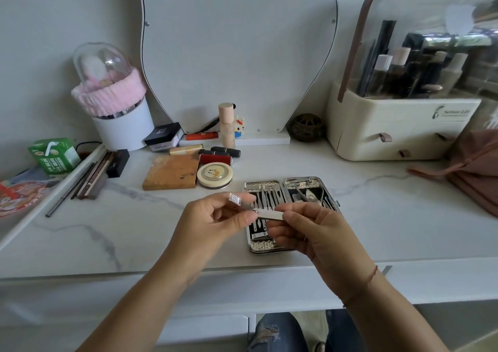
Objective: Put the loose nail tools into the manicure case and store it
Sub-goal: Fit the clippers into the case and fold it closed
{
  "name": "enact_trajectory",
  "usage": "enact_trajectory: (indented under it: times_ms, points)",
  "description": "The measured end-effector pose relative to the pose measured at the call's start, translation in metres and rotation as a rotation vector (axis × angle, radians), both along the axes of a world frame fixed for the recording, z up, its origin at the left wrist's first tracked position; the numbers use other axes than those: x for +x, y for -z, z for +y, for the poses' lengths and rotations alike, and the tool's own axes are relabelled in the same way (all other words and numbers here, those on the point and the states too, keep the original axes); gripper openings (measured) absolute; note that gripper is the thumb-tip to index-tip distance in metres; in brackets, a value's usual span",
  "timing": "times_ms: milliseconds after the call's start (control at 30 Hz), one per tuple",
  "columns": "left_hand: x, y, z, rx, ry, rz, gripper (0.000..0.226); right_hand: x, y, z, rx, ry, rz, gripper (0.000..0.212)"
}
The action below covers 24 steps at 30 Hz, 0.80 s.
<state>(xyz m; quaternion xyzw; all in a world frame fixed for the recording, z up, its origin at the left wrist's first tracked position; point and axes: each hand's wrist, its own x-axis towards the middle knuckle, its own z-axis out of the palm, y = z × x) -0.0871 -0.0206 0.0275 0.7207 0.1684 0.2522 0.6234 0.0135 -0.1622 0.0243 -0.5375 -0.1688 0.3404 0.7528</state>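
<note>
An open metal manicure case (pixel 310 182) lies flat on the white marble table, both halves lined in black and holding several steel tools. Just above its near-left half, both my hands hold one small silver nail tool (pixel 268 213), probably a clipper. My left hand (pixel 215 217) pinches its left end between thumb and forefinger. My right hand (pixel 310 230) pinches its right end with curled fingers and hides part of the case's near edge. Loose nippers (pixel 307 194) lie in the right half.
Behind the case lie a round compact (pixel 214 174), a brown palette (pixel 171 172), lipsticks (pixel 215 159) and pencils (pixel 91 175). A cream cosmetics organiser with drawers (pixel 398 125) stands at the right, pink cloth (pixel 474 168) beside it. A mirror (pixel 237 50) leans on the wall.
</note>
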Motion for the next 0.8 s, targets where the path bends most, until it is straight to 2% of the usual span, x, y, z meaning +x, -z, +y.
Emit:
enact_trajectory:
  times_ms: [133, 300, 467, 600, 800]
  points:
    - [-0.005, 0.01, 0.001, 0.071, -0.009, 0.006, 0.017, -0.004, 0.001, 0.001, -0.08, -0.045, -0.081, 0.015]
    - [-0.013, 0.021, 0.003, 0.175, -0.055, 0.069, 0.011, 0.011, 0.004, -0.009, -0.336, 0.195, -0.512, 0.008]
    - [-0.018, 0.025, 0.006, 0.281, -0.032, 0.138, 0.009, 0.021, 0.013, -0.022, -0.444, 0.249, -0.718, 0.013]
    - [-0.018, 0.024, 0.011, 0.342, 0.003, 0.158, 0.009, 0.02, 0.016, -0.024, -0.491, 0.218, -0.793, 0.018]
    - [-0.01, 0.026, 0.012, 0.368, -0.013, 0.165, 0.009, 0.021, 0.017, -0.023, -0.492, 0.198, -0.779, 0.016]
